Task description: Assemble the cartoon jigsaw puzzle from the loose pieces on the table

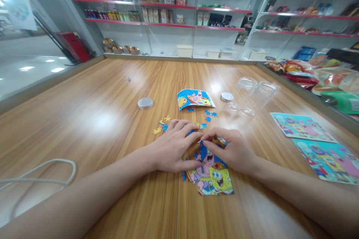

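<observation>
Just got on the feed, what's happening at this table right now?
A person is putting together a cartoon jigsaw puzzle on the wooden table. The left hand lies flat across the puzzle's upper edge. The right hand pinches a small blue puzzle piece at that edge. The lower part is already joined. Loose pieces lie scattered beyond the hands, near a reference picture, two metal lids and two lidless clear jars.

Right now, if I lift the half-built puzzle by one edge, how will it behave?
The puzzle would probably sag and break apart, being many thin joined pieces. It looks light. Pushed flat, it may slide easily on the glossy table.
</observation>
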`<state>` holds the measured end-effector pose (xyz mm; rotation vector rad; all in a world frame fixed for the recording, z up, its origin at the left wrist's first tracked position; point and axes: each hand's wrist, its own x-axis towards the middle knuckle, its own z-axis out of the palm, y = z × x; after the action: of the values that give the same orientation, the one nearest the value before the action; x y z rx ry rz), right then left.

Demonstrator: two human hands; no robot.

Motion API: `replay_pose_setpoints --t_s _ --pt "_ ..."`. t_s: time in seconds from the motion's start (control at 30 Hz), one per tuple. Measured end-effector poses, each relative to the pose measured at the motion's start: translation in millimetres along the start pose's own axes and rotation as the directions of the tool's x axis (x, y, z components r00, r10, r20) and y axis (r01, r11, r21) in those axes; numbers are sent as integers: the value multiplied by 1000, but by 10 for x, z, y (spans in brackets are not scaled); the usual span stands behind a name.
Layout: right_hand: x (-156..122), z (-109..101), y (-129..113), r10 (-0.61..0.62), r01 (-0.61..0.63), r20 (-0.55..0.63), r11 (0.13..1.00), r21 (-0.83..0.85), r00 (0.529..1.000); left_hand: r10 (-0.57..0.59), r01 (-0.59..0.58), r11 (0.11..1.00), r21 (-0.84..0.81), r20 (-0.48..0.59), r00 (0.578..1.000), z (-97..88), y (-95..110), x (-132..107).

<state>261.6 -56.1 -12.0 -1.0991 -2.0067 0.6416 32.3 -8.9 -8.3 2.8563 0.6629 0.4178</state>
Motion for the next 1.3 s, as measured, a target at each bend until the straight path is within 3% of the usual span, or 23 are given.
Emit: replay_pose_setpoints --t_s 0.13,0.23,0.4,0.53,0.77,1.07,1.3 --pt "2 41 98 -220 225 68 971 -78 973 11 -11 1000 -5 -4 1000 5 1 -1" --pt "8 70 142 -294 315 157 940 -134 943 10 -10 1000 -11 -7 1000 5 3 2" --pt "10 9 81 -241 257 94 941 -221 966 1 -1 1000 -16 -3 1000 -5 9 5" --pt "-7 -25 56 -185 219 150 943 -251 971 1 -1 1000 -27 -13 1000 -4 11 1" --pt "-14 51 156 -175 214 172 946 -242 969 8 -8 1000 -30 -13 1000 1 10 -4" --pt "-12 17 48 -136 170 148 953 -250 980 1 -2 1000 -32 -9 1000 -10 21 0" --pt "-8 56 116 -126 161 172 966 -204 977 1 -1 1000 -25 -5 1000 -5 21 -5"
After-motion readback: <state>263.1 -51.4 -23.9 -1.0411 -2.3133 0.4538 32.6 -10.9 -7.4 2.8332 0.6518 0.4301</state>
